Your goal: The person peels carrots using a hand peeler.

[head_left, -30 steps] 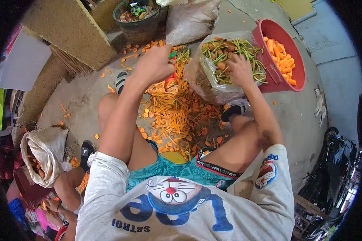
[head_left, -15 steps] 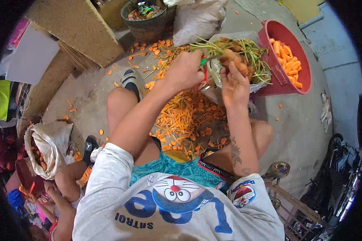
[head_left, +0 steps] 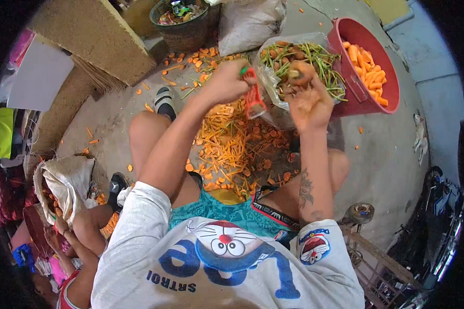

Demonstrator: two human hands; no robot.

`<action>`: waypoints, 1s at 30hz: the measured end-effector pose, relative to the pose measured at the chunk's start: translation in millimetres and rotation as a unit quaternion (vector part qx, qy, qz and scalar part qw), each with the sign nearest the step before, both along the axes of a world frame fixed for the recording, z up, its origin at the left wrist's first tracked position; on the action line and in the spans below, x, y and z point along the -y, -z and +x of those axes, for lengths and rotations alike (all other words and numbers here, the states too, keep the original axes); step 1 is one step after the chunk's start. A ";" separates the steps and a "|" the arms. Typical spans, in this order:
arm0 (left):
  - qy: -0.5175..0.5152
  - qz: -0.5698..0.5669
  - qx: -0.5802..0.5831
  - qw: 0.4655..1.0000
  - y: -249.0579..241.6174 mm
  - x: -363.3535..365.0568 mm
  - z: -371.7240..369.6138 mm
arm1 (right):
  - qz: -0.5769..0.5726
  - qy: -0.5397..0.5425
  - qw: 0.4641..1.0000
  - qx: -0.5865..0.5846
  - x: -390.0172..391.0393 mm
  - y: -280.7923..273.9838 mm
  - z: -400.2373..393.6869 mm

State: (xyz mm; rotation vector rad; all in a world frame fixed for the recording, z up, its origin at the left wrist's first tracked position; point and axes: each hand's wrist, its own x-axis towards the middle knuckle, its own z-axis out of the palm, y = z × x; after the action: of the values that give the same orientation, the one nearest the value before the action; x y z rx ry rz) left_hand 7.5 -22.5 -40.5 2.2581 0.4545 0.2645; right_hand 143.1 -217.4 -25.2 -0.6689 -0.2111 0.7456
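My left hand [head_left: 227, 82] is closed around a red peeler [head_left: 254, 100], which hangs below the fist; a green piece [head_left: 246, 71] shows at its upper end. My right hand [head_left: 309, 105], palm up, holds an unpeeled carrot [head_left: 300, 73] with its stem end toward me. Just beyond, an open clear plastic bag [head_left: 267, 77] contains carrots and green stems [head_left: 319, 56]. Orange peelings [head_left: 224, 141] and cut carrot ends are heaped on the floor between my legs.
A red tub [head_left: 392, 100] of peeled carrots [head_left: 367, 67] leans at the right. A bin [head_left: 183, 33] and white sack [head_left: 250, 26] stand ahead. At lower left, another person [head_left: 85, 257] sits by a sack [head_left: 69, 177]. A cat [head_left: 419, 139] lies far right.
My left hand has drawn back from the carrot, exposing more of the peeler. My right hand has turned the carrot, and its stem end now faces up without long greens.
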 end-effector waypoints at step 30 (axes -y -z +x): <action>-0.179 -0.173 0.296 0.922 -1.5 -34.2 5.5 | -0.140 -0.088 0.981 0.106 2.3 2.4 -31.6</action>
State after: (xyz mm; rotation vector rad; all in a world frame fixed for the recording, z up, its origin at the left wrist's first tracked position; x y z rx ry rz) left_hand 13.1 11.6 -39.0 1.6303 0.5314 0.9474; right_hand 111.5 -219.7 -27.6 -1.0087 -0.3672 0.8824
